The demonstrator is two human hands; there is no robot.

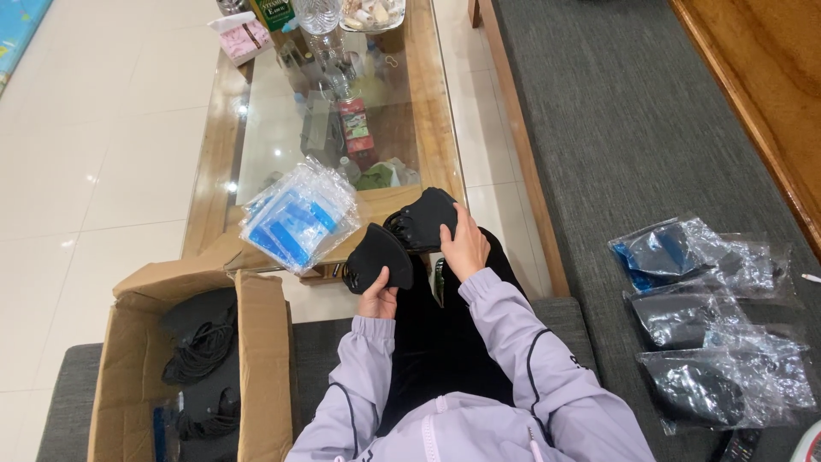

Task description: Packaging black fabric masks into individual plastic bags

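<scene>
My left hand [379, 299] holds a folded black face mask [376, 255] by its lower edge, above my lap. My right hand [464, 248] grips a second black mask [421, 219], its ear loops hanging toward the first. The two masks touch or nearly touch in front of me. Both arms wear lilac jacket sleeves.
A pile of empty clear-and-blue plastic bags [298, 216] lies on the glass coffee table's [256, 128] near corner. An open cardboard box [262, 359] with black masks stands at my left. Several bagged black masks [710, 342] rest on the grey sofa at right.
</scene>
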